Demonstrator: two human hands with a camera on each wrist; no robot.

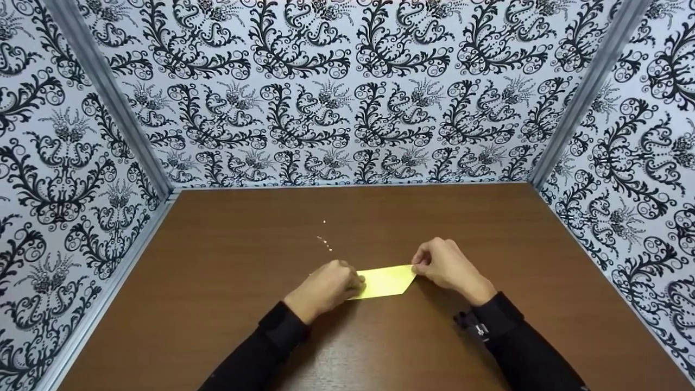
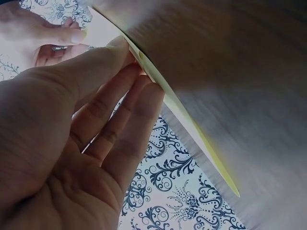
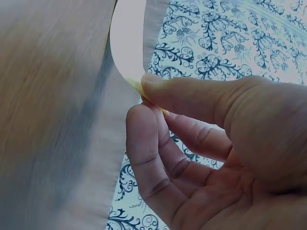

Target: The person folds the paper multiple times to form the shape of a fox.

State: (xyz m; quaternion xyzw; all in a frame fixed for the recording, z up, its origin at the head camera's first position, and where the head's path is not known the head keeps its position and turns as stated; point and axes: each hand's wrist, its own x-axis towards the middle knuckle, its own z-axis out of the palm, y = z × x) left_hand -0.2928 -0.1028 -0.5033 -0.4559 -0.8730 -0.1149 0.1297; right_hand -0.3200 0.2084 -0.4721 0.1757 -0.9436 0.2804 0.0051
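Note:
A strip of yellow paper [image 1: 383, 281], cut or folded to a slant at its right end, stretches between both hands low over the table. My left hand [image 1: 330, 285] holds it near the left end; in the left wrist view the thumb lies on one face of the paper [image 2: 180, 112] and fingertips sit behind it. At the pointed right corner, my right hand [image 1: 449, 265] pinches the paper between thumb and fingers. The right wrist view shows the paper [image 3: 128, 43] curving up from that pinch, bleached pale by glare. The left end is partly hidden under the left hand.
The brown wooden table [image 1: 244, 217] spreads around the hands. Several tiny white scraps [image 1: 325, 241] lie on it beyond the left hand. Patterned black-and-white walls [image 1: 347, 108] with grey metal corner posts [image 1: 117, 103] enclose the back and sides.

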